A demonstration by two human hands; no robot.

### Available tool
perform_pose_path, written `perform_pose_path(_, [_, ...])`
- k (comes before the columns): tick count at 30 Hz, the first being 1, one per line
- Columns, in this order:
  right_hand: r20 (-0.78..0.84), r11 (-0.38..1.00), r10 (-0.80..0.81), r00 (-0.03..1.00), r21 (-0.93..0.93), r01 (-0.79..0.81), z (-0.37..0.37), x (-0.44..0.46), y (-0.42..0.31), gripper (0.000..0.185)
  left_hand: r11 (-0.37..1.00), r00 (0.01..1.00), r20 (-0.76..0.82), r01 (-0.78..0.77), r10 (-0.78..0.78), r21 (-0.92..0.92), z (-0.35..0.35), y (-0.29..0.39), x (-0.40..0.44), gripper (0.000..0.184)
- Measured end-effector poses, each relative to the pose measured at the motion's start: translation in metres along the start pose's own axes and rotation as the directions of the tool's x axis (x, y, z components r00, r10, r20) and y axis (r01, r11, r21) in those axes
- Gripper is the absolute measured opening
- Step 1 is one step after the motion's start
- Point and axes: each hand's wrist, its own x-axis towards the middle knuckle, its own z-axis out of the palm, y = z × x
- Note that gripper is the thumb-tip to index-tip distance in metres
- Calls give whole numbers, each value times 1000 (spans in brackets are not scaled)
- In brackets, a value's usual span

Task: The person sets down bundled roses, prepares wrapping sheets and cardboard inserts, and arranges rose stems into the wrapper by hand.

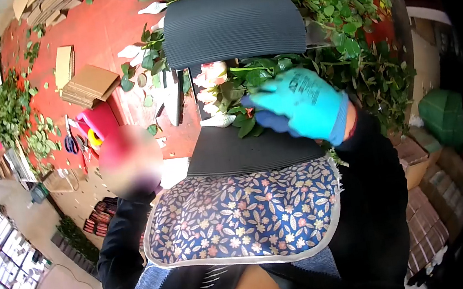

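My right hand (pixel 303 109), in a turquoise glove with dark blue on the palm side, is over rose stems and leaves, its fingers stretched to the left and nothing visibly gripped. Pale pink roses (pixel 211 75) lie left of its fingertips, between a ribbed black panel (pixel 233 27) and a lower black board (pixel 249 149). A white net sleeve (pixel 218 121) rests at the lower board's upper edge. A round blur covers my left hand (pixel 133 160) near a bright pink object (pixel 101 122); its fingers and anything in them are hidden.
Cut foliage (pixel 342 7) is heaped along the upper right. On the red table (pixel 104 21) are cardboard pieces (pixel 90 84), blue-handled scissors (pixel 70 143) and several white sleeves. A floral apron (pixel 244 219) covers the near side; cardboard boxes (pixel 423 221) and a green bundle (pixel 443 119) stand right.
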Motion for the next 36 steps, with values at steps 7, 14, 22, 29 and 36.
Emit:
perform_pose_path(7, [191, 993, -64, 979, -89, 82, 83, 47, 16, 17, 992, 894, -431, 121, -123, -32, 53, -14, 30, 24])
perform_pose_path(14, [67, 983, -84, 994, -160, 93, 110, 56, 23, 16, 792, 755, -630, -492, 183, -360, -157, 92, 24, 25])
perform_pose_path(22, [133, 991, -32, 991, -128, 49, 116, 59, 25, 16, 847, 402, -895, -528, 191, -57, -121, 72, 46, 17])
perform_pose_path(29, [151, 979, -83, 985, -173, 109, 111, 60, 20, 13, 928, 965, -212, 71, -158, -366, -53, 14, -60, 19])
perform_pose_path(36, [192, 967, -84, 978, -222, 126, 109, 64, 20, 14, 724, 380, -876, -688, 296, -54, -137, 76, -32, 38])
